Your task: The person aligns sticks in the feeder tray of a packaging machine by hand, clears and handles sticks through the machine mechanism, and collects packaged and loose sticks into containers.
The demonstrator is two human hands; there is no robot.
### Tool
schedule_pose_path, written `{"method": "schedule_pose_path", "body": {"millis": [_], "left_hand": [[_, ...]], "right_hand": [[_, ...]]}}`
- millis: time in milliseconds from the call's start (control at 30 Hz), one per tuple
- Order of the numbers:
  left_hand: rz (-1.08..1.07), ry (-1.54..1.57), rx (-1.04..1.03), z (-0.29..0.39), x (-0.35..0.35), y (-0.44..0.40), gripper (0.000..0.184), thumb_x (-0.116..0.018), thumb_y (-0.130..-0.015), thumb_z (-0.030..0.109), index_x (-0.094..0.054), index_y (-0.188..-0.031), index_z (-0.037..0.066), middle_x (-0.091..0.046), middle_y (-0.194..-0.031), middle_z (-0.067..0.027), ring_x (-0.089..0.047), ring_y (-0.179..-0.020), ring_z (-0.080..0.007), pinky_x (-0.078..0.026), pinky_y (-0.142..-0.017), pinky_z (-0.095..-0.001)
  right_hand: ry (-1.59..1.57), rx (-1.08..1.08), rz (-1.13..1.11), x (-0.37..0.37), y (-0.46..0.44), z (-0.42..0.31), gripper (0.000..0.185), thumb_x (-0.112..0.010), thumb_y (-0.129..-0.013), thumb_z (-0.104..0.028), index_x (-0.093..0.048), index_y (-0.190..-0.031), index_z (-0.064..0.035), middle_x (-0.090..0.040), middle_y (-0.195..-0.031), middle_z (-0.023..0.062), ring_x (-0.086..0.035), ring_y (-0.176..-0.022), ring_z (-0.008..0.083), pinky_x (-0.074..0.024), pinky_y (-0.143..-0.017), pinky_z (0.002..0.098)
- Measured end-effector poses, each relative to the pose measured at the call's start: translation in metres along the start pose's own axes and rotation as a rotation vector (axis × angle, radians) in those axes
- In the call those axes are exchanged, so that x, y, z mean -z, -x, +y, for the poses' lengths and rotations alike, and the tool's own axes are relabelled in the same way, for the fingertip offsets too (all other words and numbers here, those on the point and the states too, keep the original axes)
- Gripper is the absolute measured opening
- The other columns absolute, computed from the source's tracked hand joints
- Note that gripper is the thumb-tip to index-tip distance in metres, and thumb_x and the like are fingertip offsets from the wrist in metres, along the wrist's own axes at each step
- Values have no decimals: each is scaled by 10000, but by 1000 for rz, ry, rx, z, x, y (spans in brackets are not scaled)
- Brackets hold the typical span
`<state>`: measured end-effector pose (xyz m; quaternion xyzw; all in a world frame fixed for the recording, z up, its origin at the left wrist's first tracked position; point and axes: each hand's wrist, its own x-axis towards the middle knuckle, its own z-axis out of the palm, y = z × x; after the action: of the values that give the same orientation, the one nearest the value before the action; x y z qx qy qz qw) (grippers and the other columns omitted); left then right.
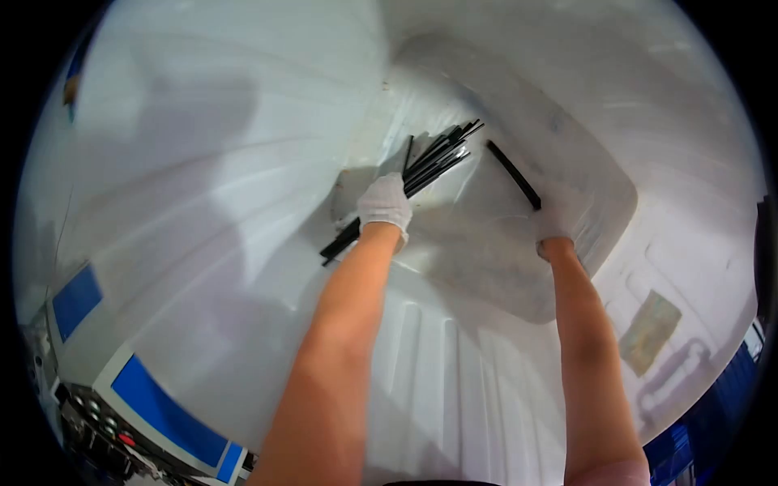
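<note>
My left hand, in a white glove, is closed around a bundle of thin black strips. Their ends fan out to the upper right and stick out below the hand to the lower left. One strip stands apart at a steeper angle. My right hand, also gloved and somewhat blurred, is closed on the lower end of a single black strip. That strip slants up and left toward the bundle, apart from it. The fingertips of both hands are hidden.
Both arms reach into a deep white bin with curved walls and a ribbed side. A worn label is on its right side. At lower left stands a machine with a blue panel and a red button.
</note>
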<state>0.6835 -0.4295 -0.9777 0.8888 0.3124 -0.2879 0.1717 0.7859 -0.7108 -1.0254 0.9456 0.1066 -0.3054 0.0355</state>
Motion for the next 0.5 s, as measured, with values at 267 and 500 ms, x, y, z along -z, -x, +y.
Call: {"method": "schedule_pose_path", "body": {"millis": [267,500], "left_hand": [[14,771,125,84,165,119,291,-551,-681,85,-601,-953,-6,-590,-957,-254,-571,-945,-382,-465,-802,-424],[-215,1468,-166,79,341,348,183,-679,-641,107,-625,-795,25,-597,-648,-68,-560,-602,-145,-451,-538,-305]], "right_hand": [[-1052,-97,-261,164,164,19,121,-585,-836,-206,-567,-783,-99,-397,-584,-83,-309,-502,38,-236,-455,206],[-1102,180,-466,404,333,-47,558,-562,-850,-376,-402,-1323,-129,-652,-832,59,-603,-662,275,-422,-546,481]]}}
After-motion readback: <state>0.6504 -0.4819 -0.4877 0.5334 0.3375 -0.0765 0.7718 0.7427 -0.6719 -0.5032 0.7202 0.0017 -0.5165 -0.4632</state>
